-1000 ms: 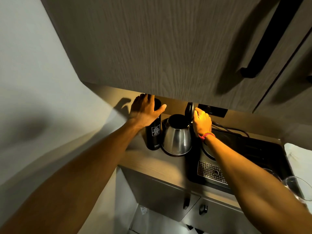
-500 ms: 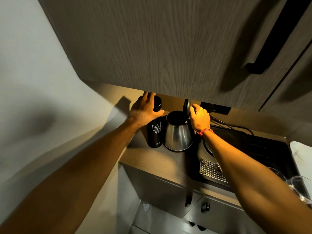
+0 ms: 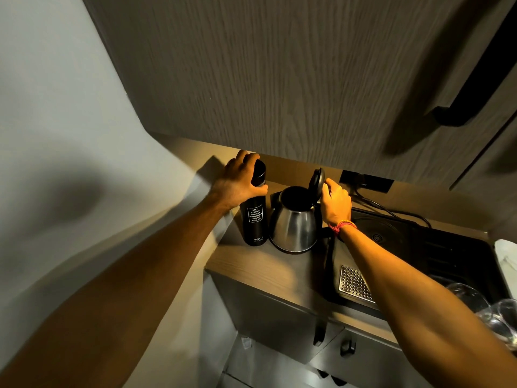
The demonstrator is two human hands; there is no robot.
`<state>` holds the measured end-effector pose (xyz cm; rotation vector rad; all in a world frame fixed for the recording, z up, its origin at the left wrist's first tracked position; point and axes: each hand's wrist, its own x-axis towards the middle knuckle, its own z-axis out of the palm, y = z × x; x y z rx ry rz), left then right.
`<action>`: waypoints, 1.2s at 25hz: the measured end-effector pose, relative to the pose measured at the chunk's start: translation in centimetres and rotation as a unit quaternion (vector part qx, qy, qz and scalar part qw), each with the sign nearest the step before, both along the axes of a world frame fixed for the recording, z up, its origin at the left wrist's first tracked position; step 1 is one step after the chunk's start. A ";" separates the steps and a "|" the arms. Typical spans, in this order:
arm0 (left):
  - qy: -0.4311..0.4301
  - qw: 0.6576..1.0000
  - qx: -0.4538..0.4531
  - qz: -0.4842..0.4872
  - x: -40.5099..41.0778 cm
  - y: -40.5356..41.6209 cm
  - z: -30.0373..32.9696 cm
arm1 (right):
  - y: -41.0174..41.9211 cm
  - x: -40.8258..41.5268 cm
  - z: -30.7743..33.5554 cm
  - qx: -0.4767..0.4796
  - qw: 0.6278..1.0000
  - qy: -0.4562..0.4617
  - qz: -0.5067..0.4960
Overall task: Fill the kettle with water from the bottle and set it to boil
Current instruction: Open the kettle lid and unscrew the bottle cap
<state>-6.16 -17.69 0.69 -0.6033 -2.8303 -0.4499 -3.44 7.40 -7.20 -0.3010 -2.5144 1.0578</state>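
A tall black bottle [image 3: 253, 224] with white lettering stands upright on the wooden counter [image 3: 268, 273]. My left hand [image 3: 239, 180] wraps around its cap and upper part. Just right of it sits a steel kettle [image 3: 293, 229] with its mouth open. Its black lid [image 3: 316, 182] is tipped up and back. My right hand [image 3: 334, 203] sits at the kettle's handle side, with the fingertips on the lid's edge. The handle itself is hidden behind that hand.
A low wooden cabinet [image 3: 279, 79] hangs close above the counter. Right of the kettle lies a black tray [image 3: 419, 247] with a metal drip grate [image 3: 354, 284], a cable [image 3: 391, 212] and a wall socket [image 3: 366, 181]. Glasses [image 3: 492, 309] stand at the right edge.
The kettle lid has swung further open under my right hand. My left hand keeps its hold on the bottle's top. The view has shifted a little.
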 end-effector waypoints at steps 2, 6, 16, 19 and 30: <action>0.003 1.000 0.003 -0.008 -0.1 -0.2 -0.1 | -0.1 -0.1 0.0 -0.006 1.000 0.001 0.006; 0.017 0.999 0.029 -0.019 0.3 -0.4 -0.4 | 0.3 -0.3 0.0 0.012 0.999 -0.022 0.033; 0.225 0.968 -0.085 -0.078 4.7 -0.9 0.6 | 0.0 1.5 0.9 0.099 0.990 -0.062 0.080; 0.224 0.959 -0.126 -0.122 6.6 -1.2 -2.2 | 0.0 1.4 0.9 0.108 0.989 -0.070 0.066; -0.032 0.991 -0.133 -0.009 9.2 -5.0 -16.3 | -0.4 3.1 2.2 0.030 0.988 -0.153 0.000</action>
